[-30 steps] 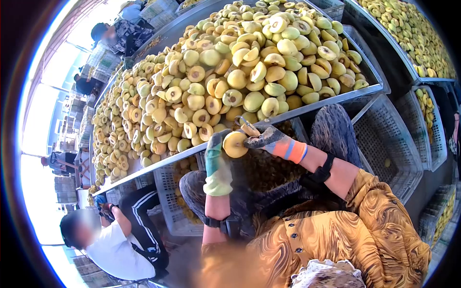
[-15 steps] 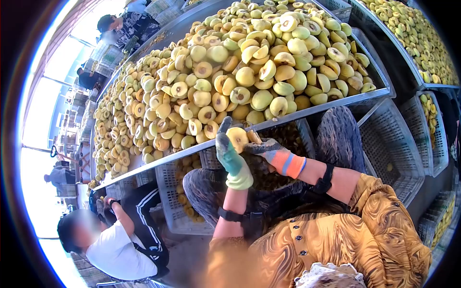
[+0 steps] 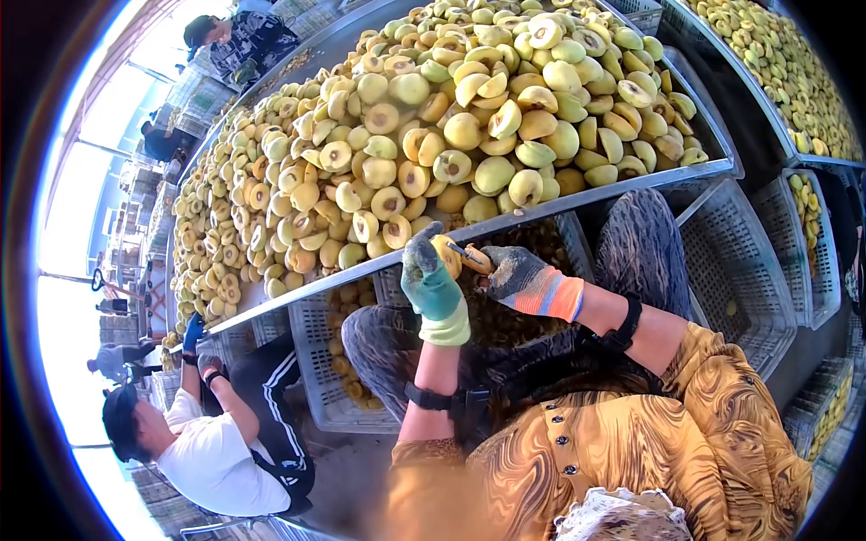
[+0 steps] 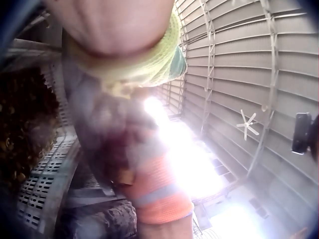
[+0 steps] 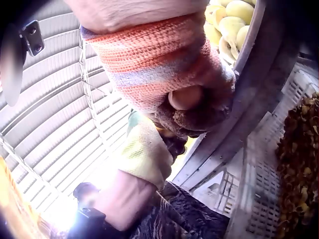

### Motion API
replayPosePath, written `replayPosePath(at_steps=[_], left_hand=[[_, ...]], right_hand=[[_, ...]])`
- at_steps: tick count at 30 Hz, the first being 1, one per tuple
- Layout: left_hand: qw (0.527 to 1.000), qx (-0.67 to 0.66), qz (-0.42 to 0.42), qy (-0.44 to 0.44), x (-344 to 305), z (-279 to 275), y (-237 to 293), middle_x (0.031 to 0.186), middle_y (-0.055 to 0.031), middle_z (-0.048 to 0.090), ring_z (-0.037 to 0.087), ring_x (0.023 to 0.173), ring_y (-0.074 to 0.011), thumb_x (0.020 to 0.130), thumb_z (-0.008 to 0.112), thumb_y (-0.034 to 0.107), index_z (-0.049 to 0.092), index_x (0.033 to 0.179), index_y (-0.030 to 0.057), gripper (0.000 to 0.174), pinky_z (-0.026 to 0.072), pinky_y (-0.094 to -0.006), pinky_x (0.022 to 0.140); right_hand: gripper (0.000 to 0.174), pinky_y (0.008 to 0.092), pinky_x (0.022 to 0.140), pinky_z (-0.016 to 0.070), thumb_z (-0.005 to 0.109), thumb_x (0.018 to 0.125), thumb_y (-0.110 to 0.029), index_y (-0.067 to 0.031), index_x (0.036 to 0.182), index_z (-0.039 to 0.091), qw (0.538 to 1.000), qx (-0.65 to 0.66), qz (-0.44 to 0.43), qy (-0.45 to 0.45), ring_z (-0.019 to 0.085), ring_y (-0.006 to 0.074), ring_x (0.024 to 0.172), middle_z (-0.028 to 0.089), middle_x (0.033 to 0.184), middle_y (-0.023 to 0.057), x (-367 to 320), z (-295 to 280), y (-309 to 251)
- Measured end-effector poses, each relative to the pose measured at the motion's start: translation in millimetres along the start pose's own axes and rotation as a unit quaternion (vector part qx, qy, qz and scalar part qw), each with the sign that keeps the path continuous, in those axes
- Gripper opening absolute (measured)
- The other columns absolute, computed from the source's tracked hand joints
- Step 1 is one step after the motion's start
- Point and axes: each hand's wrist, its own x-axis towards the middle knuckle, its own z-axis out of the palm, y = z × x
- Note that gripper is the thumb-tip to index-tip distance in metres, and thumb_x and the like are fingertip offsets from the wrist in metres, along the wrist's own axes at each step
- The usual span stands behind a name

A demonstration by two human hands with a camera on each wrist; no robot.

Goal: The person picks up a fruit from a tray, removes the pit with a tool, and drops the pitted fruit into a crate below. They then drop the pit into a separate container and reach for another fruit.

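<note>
**Head view: one fruit piece [image 3: 446, 255] and one tool [image 3: 475, 260] at mid-frame**

At lower left sits one person in a white shirt [image 3: 221, 469]; at upper left is one person in a dark patterned shirt [image 3: 253, 41]. From left of centre to upper right spreads one metal table [image 3: 622, 191], bearing one heap of halved fruit [image 3: 397, 162], too many to count. Below its near rim, left of centre, one fruit crate [image 3: 347, 419] holds more pieces.

At the middle of the frame, just below that rim, is the left hand [image 3: 435, 284] in one green and grey glove. Its fingers and thumb are curled about the single fruit piece. Just right, the tool's metal end meets the fruit; whether it has gone in cannot be told. The right hand [image 3: 528, 279], in one grey and orange glove, grips the tool's handle firmly; the right wrist view shows one rounded handle end poking from this fist. The left wrist view is blurred around both hands.

Below the hands is one scrap crate [image 3: 575, 245]. Farther right stand one grey crate [image 3: 722, 212] with one pale piece inside, then one crate of yellow fruit [image 3: 825, 270]. A second heap [image 3: 776, 72] fills the upper right.
</note>
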Motion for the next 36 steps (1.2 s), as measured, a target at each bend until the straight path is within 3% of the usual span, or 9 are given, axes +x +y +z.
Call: replayPosePath(at_steps=[10, 14, 26, 27, 29, 30, 31, 34, 36], left_hand=[[0.988, 0.154, -0.012, 0.03, -0.3, -3.3, -8.1, 0.075, -0.0026, 0.058, 0.052, 0.066, -0.0104, 0.092, 0.06, 0.032, 0.065, 0.088, -0.0006, 0.033, 0.0442, -0.0244, 0.063], [0.901, 0.427, 0.075, 0.033, -4.3, 9.0, 4.0, 0.081, -0.0115, 0.064, 0.062, 0.067, -0.025, 0.086, 0.066, 0.03, 0.065, 0.085, 0.0024, 0.027, 0.049, -0.0303, 0.062], [0.857, 0.51, 0.071, -0.019, -2.6, 10.2, 1.4, 0.078, -0.0135, 0.064, 0.062, 0.065, -0.0336, 0.086, 0.064, 0.031, 0.063, 0.081, 0.0044, 0.027, 0.0492, -0.0373, 0.057], [0.862, 0.5, 0.081, -0.012, -1.1, 7.3, -5.4, 0.072, -0.0097, 0.063, 0.06, 0.059, -0.0273, 0.088, 0.063, 0.03, 0.063, 0.081, 0.0039, 0.027, 0.0471, -0.0347, 0.053], [0.971, 0.202, -0.126, -0.012, 10.1, -1.7, -2.3, 0.07, -0.0051, 0.062, 0.058, 0.058, -0.0205, 0.089, 0.063, 0.029, 0.063, 0.08, 0.0035, 0.027, 0.0463, -0.0316, 0.053], [0.974, 0.039, -0.225, -0.012, 14.7, -2.7, -2.0, 0.069, -0.0028, 0.062, 0.057, 0.057, -0.0171, 0.09, 0.062, 0.029, 0.062, 0.08, 0.0033, 0.027, 0.0459, -0.03, 0.053], [0.991, -0.014, -0.133, 0.018, 17.4, -5.0, -18.8, 0.074, 0.0, 0.061, 0.056, 0.065, -0.0108, 0.092, 0.061, 0.027, 0.064, 0.086, 0.0023, 0.025, 0.0466, -0.0244, 0.061], [0.987, -0.103, -0.12, 0.036, 21.5, -7.5, -22.4, 0.095, -0.0073, 0.063, 0.06, 0.085, -0.0169, 0.095, 0.052, 0.034, 0.062, 0.106, 0.0002, 0.037, 0.0497, -0.0287, 0.079], [0.95, -0.218, -0.213, 0.071, 21.9, -10.8, -12.1, 0.099, -0.0052, 0.064, 0.059, 0.093, -0.0157, 0.095, 0.05, 0.036, 0.063, 0.108, 0.0018, 0.039, 0.0461, -0.0282, 0.086]], right_hand=[[0.022, 0.0395, 0.079, 0.0472, 0.054, 0.086, -0.017, -0.0044, 0.103, 0.06, 0.999, -0.003, 0.004, -0.046, 0.059, 0.039, 0.096, 0.064, 0.098, 0.0213, -6.7, 6.4, -5.3], [0.022, 0.0397, 0.08, 0.0465, 0.05, 0.089, -0.018, -0.0051, 0.104, 0.06, 0.998, 0.008, -0.07, -0.001, 0.058, 0.0383, 0.098, 0.063, 0.099, 0.0212, -0.1, 15.5, 12.0], [0.024, 0.0379, 0.08, 0.0467, 0.058, 0.081, -0.017, -0.0025, 0.1, 0.06, 0.996, -0.061, -0.021, -0.058, 0.059, 0.0375, 0.095, 0.064, 0.097, 0.021, 6.1, 17.3, 37.2], [0.025, 0.0373, 0.08, 0.0468, 0.059, 0.08, -0.016, -0.0024, 0.101, 0.06, 0.993, -0.096, -0.009, -0.069, 0.06, 0.0365, 0.095, 0.065, 0.097, 0.0205, 6.4, 13.5, 33.0], [0.027, 0.036, 0.081, 0.0473, 0.061, 0.08, -0.015, -0.0032, 0.104, 0.06, 0.997, -0.03, -0.041, -0.058, 0.062, 0.0322, 0.095, 0.066, 0.098, 0.018, 4.6, 3.8, 18.6], [0.028, 0.0353, 0.081, 0.0475, 0.062, 0.08, -0.015, -0.0036, 0.106, 0.06, 0.997, 0.002, -0.058, -0.052, 0.063, 0.0301, 0.094, 0.066, 0.099, 0.0167, 5.2, -0.1, 12.8], [0.034, 0.0325, 0.081, 0.0481, 0.066, 0.079, -0.014, -0.0056, 0.111, 0.06, 0.995, 0.067, -0.065, -0.035, 0.063, 0.0228, 0.095, 0.067, 0.101, 0.0127, 6.9, -0.9, 11.4], [0.034, 0.0294, 0.082, 0.0478, 0.066, 0.08, -0.01, -0.0018, 0.112, 0.059, 0.976, 0.206, -0.011, 0.066, 0.062, 0.0171, 0.092, 0.067, 0.102, 0.0097, 7.0, 4.6, -6.9], [0.03, 0.024, 0.078, 0.0484, 0.064, 0.083, 0.001, 0.0029, 0.112, 0.058, 0.908, 0.409, -0.028, 0.085, 0.059, 0.0107, 0.091, 0.064, 0.101, 0.0024, 16.7, 8.9, 15.8]])
